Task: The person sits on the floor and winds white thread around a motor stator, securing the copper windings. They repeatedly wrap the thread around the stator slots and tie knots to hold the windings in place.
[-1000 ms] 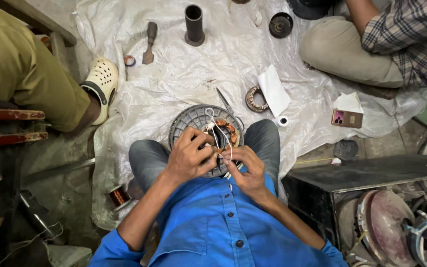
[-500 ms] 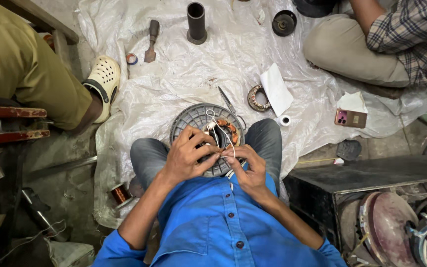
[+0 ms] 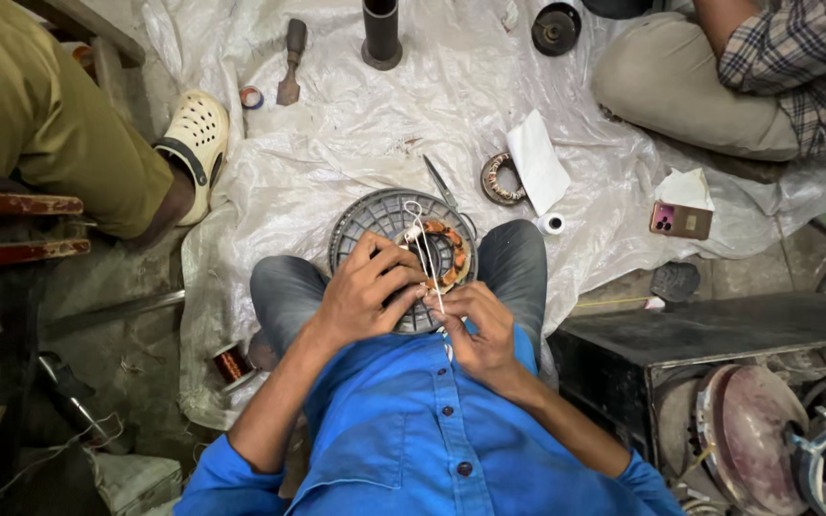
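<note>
Head view: a round motor winding (image 3: 403,258) is steadied on the lap by the left hand (image 3: 367,291), its grip closed on the rim. A white cord (image 3: 429,272) is pinched by the right hand (image 3: 478,330); it is best kept taut and pulled straight between coils.

- The left hand (image 3: 367,291) covers the lower left part of the round motor housing (image 3: 375,218); the windings beneath it are hidden.
- The right hand (image 3: 483,330) pinches thin white strands (image 3: 424,250); their lower ends are hidden between the fingers.
- The black cylinder (image 3: 381,33) is cut off by the top edge.
- The seated person in the plaid shirt (image 3: 800,67) is cut off at the top and right edges.
- The scissors (image 3: 442,186) lie partly behind the housing rim.
</note>
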